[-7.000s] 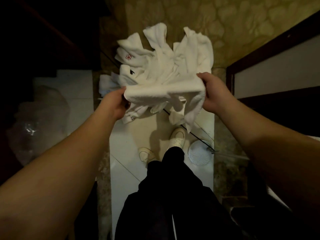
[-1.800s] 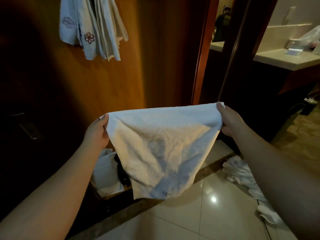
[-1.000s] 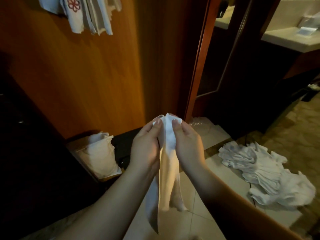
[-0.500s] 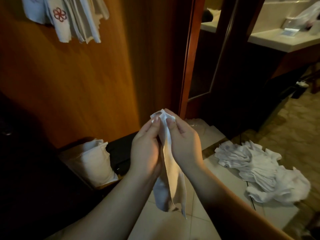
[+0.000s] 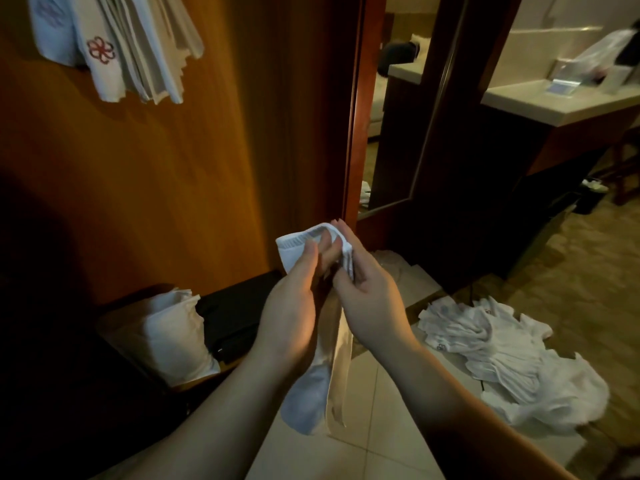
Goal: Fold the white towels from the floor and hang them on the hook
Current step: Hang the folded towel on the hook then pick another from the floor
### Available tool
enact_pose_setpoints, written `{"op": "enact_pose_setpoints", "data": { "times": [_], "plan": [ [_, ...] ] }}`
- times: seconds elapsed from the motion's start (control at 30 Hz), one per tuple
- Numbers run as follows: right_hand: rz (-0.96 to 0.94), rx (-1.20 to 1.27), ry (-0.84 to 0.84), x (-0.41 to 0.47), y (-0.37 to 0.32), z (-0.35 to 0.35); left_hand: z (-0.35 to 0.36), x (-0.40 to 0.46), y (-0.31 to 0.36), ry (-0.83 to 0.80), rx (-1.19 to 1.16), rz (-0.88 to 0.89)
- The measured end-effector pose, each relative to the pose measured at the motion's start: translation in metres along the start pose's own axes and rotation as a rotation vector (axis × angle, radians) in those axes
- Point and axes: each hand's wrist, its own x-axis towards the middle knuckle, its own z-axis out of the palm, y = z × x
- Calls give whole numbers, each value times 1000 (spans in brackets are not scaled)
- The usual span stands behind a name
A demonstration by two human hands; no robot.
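A folded white towel (image 5: 318,389) hangs in a narrow strip between my two hands, in front of the wooden wall. My left hand (image 5: 294,306) pinches its top left part, where a corner loops over my fingers. My right hand (image 5: 367,299) grips the gathered top edges next to it. Several folded white towels (image 5: 121,46), one with a red flower mark, hang at the upper left of the wall; the hook itself is hidden behind them. A pile of loose white towels (image 5: 512,362) lies on the tiled floor at the right.
A white bag (image 5: 176,337) sits in a low box at the foot of the wall, with a black object (image 5: 235,317) beside it. A mirror (image 5: 388,109) and dark door frame stand behind my hands. A counter (image 5: 561,98) runs at the upper right.
The towel went from spread wide to folded in half, its corners brought together. Since half a second ago, a top corner has looped leftward over my left fingers.
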Motion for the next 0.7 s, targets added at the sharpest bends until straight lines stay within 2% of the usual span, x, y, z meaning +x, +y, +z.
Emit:
{"op": "enact_pose_setpoints", "data": {
  "times": [0.13,0.23,0.33,0.43,0.5,0.63,0.7],
  "plan": [
    [-2,47,33,4,2,-21,19,2,4,9,32,-20],
    [27,73,37,9,5,-36,18,3,1,4,164,-35],
    [19,99,53,11,10,-48,13,-4,-5,26,365,187],
    [16,136,40,14,12,-55,4,-3,-9,200,646,394],
    [7,141,38,17,8,-60,-2,0,-13,237,833,373],
    [-9,161,54,20,3,-77,-15,4,-22,174,1088,184],
    [-6,159,63,23,0,-88,-22,6,-24,164,1236,167]
  ]
}}
